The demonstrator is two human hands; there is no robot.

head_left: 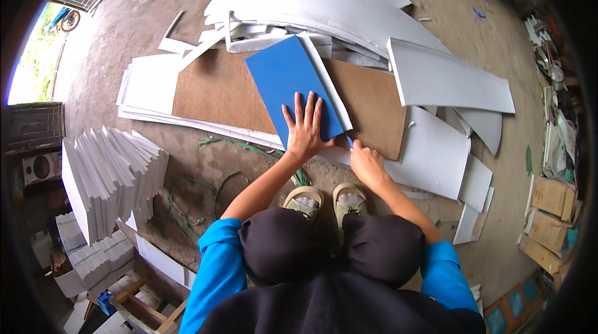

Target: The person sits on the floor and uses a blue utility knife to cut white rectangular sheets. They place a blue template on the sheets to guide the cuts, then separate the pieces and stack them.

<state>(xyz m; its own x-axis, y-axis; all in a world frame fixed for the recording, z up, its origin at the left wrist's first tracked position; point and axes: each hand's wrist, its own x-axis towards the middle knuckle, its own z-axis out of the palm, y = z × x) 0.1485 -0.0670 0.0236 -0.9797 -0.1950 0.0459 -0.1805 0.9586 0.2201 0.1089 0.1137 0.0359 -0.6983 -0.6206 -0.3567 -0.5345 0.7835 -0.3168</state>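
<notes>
My left hand [304, 128] lies flat with fingers spread on a blue rectangular panel [283, 75], pressing on its near end. Under the panel, a strip of white foam board [330, 92] sticks out along the right edge. A brown wooden board [215, 94] lies beneath both. Closed around a small blue cutter knife [350, 142], my right hand [367, 163] is at the panel's near right corner. Most of the knife is hidden in the fingers, and I cannot tell whether its tip touches the foam board.
Large white foam sheets [311, 1] are piled beyond the board, with more offcuts [448, 79] to the right. A tall stack of cut white pieces [112, 178] stands at left. Green strapping [246, 146] lies near my feet. Cardboard boxes [551, 200] line the right side.
</notes>
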